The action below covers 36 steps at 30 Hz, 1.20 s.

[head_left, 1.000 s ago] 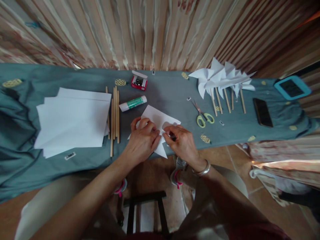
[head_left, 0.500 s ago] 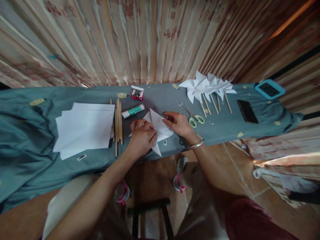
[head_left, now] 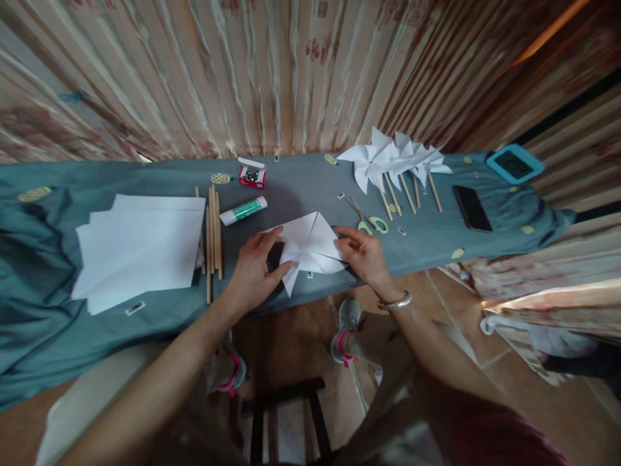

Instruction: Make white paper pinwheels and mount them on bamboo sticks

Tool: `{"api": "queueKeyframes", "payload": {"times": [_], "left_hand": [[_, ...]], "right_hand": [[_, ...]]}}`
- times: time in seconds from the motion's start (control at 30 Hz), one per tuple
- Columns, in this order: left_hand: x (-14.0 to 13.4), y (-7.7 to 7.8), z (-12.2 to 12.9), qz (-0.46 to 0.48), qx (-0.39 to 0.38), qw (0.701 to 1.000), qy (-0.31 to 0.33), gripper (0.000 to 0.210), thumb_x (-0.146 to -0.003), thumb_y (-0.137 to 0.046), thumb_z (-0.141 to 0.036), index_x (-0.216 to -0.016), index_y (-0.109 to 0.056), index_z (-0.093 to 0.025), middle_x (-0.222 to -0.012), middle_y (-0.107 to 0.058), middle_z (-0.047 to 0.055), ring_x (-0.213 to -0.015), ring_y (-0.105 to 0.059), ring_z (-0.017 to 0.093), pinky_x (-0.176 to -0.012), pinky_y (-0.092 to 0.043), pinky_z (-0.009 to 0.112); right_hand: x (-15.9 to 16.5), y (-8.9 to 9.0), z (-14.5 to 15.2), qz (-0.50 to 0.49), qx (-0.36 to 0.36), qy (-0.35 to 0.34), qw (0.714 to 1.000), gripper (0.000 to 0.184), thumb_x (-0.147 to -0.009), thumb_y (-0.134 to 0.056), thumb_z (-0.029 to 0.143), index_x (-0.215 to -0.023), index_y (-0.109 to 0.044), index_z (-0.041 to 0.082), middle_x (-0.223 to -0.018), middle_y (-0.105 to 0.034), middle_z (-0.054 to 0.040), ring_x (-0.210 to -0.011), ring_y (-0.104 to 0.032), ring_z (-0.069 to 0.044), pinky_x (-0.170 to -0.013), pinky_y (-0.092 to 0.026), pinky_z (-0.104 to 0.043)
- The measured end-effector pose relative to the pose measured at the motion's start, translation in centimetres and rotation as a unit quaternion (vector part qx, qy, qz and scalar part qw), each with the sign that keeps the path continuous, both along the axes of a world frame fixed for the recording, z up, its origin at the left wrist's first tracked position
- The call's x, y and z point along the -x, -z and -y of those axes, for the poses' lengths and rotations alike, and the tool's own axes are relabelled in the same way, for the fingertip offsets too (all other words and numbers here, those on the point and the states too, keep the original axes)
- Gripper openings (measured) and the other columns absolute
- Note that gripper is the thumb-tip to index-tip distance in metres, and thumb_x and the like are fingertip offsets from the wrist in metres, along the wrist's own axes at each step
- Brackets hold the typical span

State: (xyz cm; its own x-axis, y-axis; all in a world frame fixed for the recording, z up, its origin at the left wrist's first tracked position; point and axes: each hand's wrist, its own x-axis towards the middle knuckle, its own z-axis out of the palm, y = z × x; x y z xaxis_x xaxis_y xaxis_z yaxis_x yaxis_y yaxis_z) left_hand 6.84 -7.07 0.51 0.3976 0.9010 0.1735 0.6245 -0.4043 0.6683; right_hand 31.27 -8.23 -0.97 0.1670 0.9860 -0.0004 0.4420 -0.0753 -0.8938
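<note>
A white sheet of paper (head_left: 310, 239) with slits cut toward its middle lies near the front edge of the cloth-covered table. One of its flaps is curled inward, and a pointed corner sticks out at the near side. At the paper's left side, my left hand (head_left: 255, 268) has its thumb and index finger spread apart, their tips touching the paper. My right hand (head_left: 361, 254), with a bracelet at the wrist, pinches the right corner between thumb and fingers. Scissors with green handles (head_left: 372, 224) rest just beyond my right hand. A glue stick (head_left: 243, 211) lies behind my left hand.
Stacked white sheets (head_left: 140, 249) and several wooden sticks (head_left: 213, 233) lie to the left. A small red box (head_left: 252, 175) holds shiny metal bits. Finished paper pinwheels (head_left: 395, 162), a phone (head_left: 472, 208) and a blue-framed device (head_left: 515, 163) are at the right. A curtain (head_left: 252, 77) hangs behind.
My left hand has moved left off the paper's middle and spread its fingers. The paper has turned somewhat and shows more of its surface. My right hand still grips its right side.
</note>
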Motion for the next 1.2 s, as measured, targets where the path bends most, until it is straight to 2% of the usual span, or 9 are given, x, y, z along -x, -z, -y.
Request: {"api": "queueKeyframes", "payload": {"times": [0.1,0.23,0.33,0.47,0.57,0.7,0.8,1.07,1.2], "left_hand": [[0.1,0.4,0.4,0.036,0.026,0.999,0.015,0.067,-0.079,-0.059,-0.027,-0.141,-0.036,-0.018,-0.125,-0.059,0.012,-0.114,-0.056,0.026,-0.1,-0.043,0.048],[0.5,0.8,-0.3,0.088,0.032,0.996,-0.009,0.065,-0.079,-0.052,-0.017,-0.141,-0.034,-0.022,-0.13,-0.056,0.011,-0.105,-0.062,0.021,-0.1,-0.045,0.047],[0.7,0.8,-1.1,0.115,0.027,0.993,-0.027,0.066,-0.078,-0.052,-0.015,-0.141,-0.034,-0.022,-0.132,-0.056,0.012,-0.102,-0.064,0.019,-0.098,-0.047,0.045],[0.6,-0.1,-1.1,0.079,0.004,0.997,-0.018,0.067,-0.076,-0.055,-0.017,-0.14,-0.036,-0.025,-0.134,-0.055,0.01,-0.118,-0.056,0.023,-0.101,-0.045,0.047],[0.4,-1.0,-0.6,0.02,-0.041,0.999,-0.004,0.06,-0.078,-0.055,-0.02,-0.136,-0.042,-0.028,-0.136,-0.054,0.007,-0.127,-0.047,0.025,-0.107,-0.039,0.048],[0.2,-1.4,0.0,-0.008,-0.102,0.994,0.043,0.036,-0.084,-0.05,-0.023,-0.118,-0.058,-0.027,-0.128,-0.057,0.006,-0.125,-0.045,0.025,-0.108,-0.037,0.047],[0.0,-1.3,0.3,-0.011,-0.117,0.991,0.067,0.028,-0.085,-0.048,-0.024,-0.108,-0.064,-0.025,-0.122,-0.059,0.005,-0.124,-0.045,0.025,-0.106,-0.038,0.047],[0.8,-2.2,-0.2,-0.012,-0.1,0.995,0.009,0.026,-0.086,-0.045,-0.028,-0.102,-0.066,-0.029,-0.118,-0.062,0.002,-0.122,-0.048,0.025,-0.107,-0.036,0.049],[1.0,-2.3,-0.1,0.0,-0.11,0.994,0.01,0.027,-0.087,-0.044,-0.027,-0.098,-0.068,-0.025,-0.114,-0.064,0.004,-0.12,-0.049,0.024,-0.106,-0.037,0.048]], "right_hand": [[0.3,-0.9,2.8,0.048,0.012,-0.032,0.998,0.037,-0.081,-0.057,0.034,-0.111,-0.068,0.014,-0.06,-0.061,0.002,-0.048,-0.047,-0.01,-0.049,-0.038,-0.023],[1.2,-2.3,5.4,0.103,0.016,-0.111,0.988,0.031,-0.089,-0.052,0.032,-0.109,-0.069,0.017,-0.067,-0.067,-0.0005,-0.054,-0.056,-0.012,-0.056,-0.046,-0.025],[0.9,-3.3,5.8,0.183,-0.025,-0.157,0.97,0.028,-0.089,-0.052,0.026,-0.109,-0.07,0.017,-0.08,-0.072,-0.0045,-0.065,-0.064,-0.016,-0.065,-0.051,-0.029],[-0.9,-3.6,5.1,0.252,-0.077,-0.21,0.942,0.034,-0.089,-0.049,0.017,-0.119,-0.065,0.02,-0.097,-0.073,-0.0066,-0.089,-0.067,-0.02,-0.084,-0.054,-0.037],[-2.0,-3.2,4.6,0.276,-0.105,-0.235,0.926,0.046,-0.087,-0.048,0.012,-0.13,-0.056,0.022,-0.124,-0.064,-0.0082,-0.117,-0.057,-0.023,-0.102,-0.046,-0.045],[-2.0,-2.7,4.4,0.266,-0.083,-0.287,0.917,0.063,-0.077,-0.056,0.008,-0.138,-0.047,0.024,-0.153,-0.034,-0.0076,-0.142,-0.031,-0.026,-0.114,-0.033,-0.05],[-1.5,-2.6,4.3,0.237,-0.059,-0.319,0.916,0.061,-0.075,-0.059,0.006,-0.134,-0.051,0.023,-0.154,-0.032,-0.0093,-0.143,-0.029,-0.024,-0.114,-0.033,-0.047],[0.7,-2.9,4.6,0.157,-0.059,-0.293,0.941,0.016,-0.085,-0.056,0.012,-0.096,-0.066,0.02,-0.132,-0.06,-0.0097,-0.119,-0.059,-0.021,-0.101,-0.049,-0.04],[1.8,-3.3,4.7,0.142,-0.066,-0.315,0.936,0.017,-0.088,-0.054,0.013,-0.097,-0.066,0.02,-0.126,-0.064,-0.0077,-0.115,-0.062,-0.019,-0.1,-0.05,-0.037]]}}
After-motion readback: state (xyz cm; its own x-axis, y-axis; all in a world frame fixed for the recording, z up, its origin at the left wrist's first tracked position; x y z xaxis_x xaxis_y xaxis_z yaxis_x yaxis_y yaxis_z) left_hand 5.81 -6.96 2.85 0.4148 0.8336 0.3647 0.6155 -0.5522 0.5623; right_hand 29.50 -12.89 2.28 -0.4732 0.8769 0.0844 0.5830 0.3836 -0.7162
